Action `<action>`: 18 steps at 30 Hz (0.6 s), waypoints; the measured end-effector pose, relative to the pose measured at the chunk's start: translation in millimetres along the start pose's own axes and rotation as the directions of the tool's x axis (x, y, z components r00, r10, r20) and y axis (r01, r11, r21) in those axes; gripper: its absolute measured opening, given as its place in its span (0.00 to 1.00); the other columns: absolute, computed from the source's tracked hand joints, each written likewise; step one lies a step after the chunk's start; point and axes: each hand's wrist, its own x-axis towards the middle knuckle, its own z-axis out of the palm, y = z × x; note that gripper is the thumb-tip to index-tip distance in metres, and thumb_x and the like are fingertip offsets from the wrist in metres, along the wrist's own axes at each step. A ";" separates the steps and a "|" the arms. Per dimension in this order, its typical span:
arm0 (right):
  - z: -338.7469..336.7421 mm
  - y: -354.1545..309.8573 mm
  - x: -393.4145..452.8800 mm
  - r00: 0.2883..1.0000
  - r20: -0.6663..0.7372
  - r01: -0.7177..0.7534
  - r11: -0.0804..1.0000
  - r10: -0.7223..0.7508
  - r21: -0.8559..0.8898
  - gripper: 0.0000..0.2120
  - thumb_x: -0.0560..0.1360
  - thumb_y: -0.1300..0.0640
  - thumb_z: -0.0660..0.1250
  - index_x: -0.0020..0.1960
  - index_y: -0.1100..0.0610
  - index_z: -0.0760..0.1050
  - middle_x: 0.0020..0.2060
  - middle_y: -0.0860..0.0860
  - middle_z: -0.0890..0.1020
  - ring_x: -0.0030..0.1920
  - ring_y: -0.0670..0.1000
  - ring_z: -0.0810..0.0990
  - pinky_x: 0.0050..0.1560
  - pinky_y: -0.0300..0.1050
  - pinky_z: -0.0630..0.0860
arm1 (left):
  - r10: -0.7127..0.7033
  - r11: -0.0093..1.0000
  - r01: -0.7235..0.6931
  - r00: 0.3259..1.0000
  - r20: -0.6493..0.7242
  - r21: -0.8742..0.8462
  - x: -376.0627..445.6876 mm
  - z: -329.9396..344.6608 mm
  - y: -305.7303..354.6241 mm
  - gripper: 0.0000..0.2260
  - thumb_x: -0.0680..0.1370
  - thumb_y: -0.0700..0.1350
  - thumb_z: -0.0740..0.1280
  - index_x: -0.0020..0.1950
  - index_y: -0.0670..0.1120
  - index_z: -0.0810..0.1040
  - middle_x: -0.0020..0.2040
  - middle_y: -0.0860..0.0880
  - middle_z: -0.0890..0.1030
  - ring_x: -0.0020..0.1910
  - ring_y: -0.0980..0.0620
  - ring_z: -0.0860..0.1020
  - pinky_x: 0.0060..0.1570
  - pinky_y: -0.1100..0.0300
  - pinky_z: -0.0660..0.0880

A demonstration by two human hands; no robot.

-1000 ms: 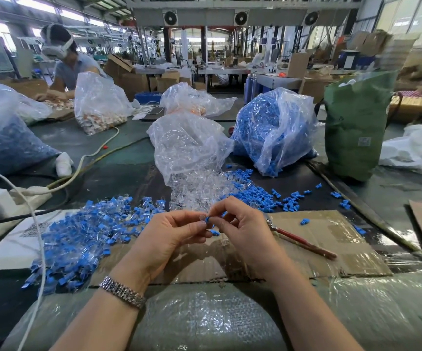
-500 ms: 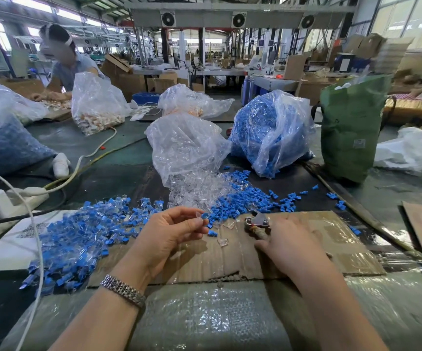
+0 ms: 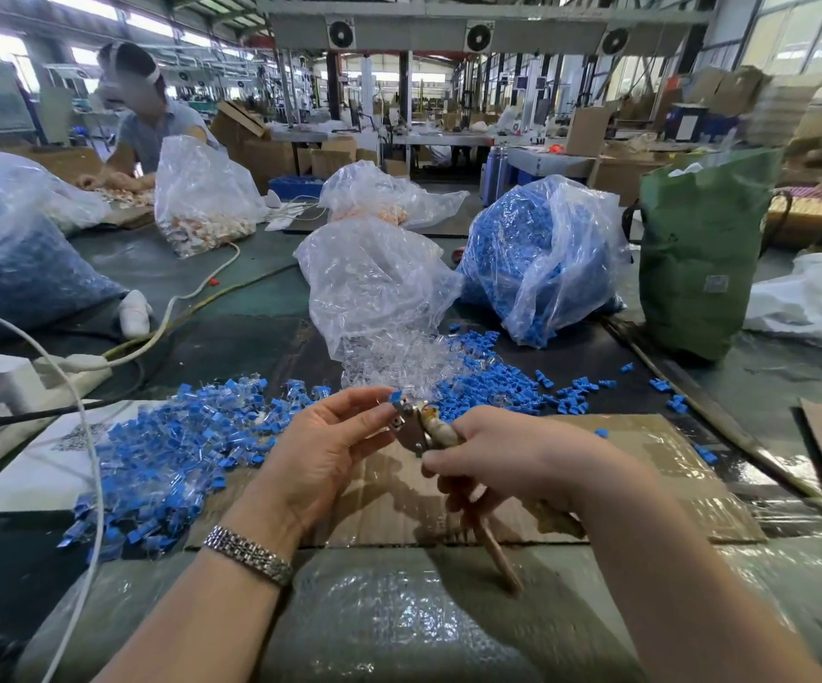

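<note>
My left hand (image 3: 330, 451) pinches a small blue plastic part (image 3: 395, 397) between thumb and fingertips, above the cardboard sheet (image 3: 645, 465). My right hand (image 3: 507, 458) grips a pair of pliers (image 3: 416, 426) by the reddish handles, one handle pointing down toward me. The metal jaws meet the blue part at my left fingertips. A heap of assembled blue-and-clear pieces (image 3: 172, 451) lies left of my left hand. Loose blue parts (image 3: 492, 386) and clear parts (image 3: 394, 367) lie just beyond the hands.
A clear bag (image 3: 374, 283) spills clear parts; a bag of blue parts (image 3: 542, 258) sits to its right, a green sack (image 3: 699, 248) farther right. A power strip with charger (image 3: 4, 382) and cables lie left. Another person (image 3: 147, 115) works at the far left.
My right hand took the pliers off the cardboard and raised them to the blue part held by my left hand. My left hand lifted slightly.
</note>
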 end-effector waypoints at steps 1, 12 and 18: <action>2.0 -2.6 0.0 1.000 0.000 0.004 1.000 -0.004 -0.004 0.08 0.81 0.57 0.65 0.45 0.59 0.75 0.35 0.53 0.78 0.37 0.52 0.83 0.51 0.59 0.84 | 0.003 1.000 -0.003 1.000 -0.002 0.000 0.1 0.1 -0.6 0.20 0.65 0.45 0.84 0.55 0.43 0.86 0.56 0.40 0.85 0.55 0.44 0.85 0.53 0.56 0.81; 8.5 -1.5 -3.7 1.000 -0.031 0.007 1.000 -0.006 0.018 0.11 0.83 0.55 0.63 0.45 0.60 0.74 0.39 0.55 0.78 0.40 0.56 0.83 0.52 0.61 0.83 | 0.036 0.979 -0.023 0.998 -0.060 0.200 -5.0 8.9 -1.0 0.13 0.65 0.44 0.78 0.49 0.46 0.88 0.52 0.40 0.86 0.50 0.46 0.84 0.52 0.56 0.83; 19.7 6.0 3.1 0.989 -0.147 -0.002 0.996 -0.011 -0.089 0.21 0.81 0.40 0.61 0.38 0.55 0.73 0.31 0.50 0.75 0.31 0.51 0.75 0.41 0.53 0.78 | 0.049 0.970 -0.023 0.993 -0.103 0.241 -9.0 14.8 -1.4 0.08 0.68 0.39 0.75 0.47 0.45 0.88 0.50 0.39 0.86 0.48 0.45 0.84 0.51 0.57 0.83</action>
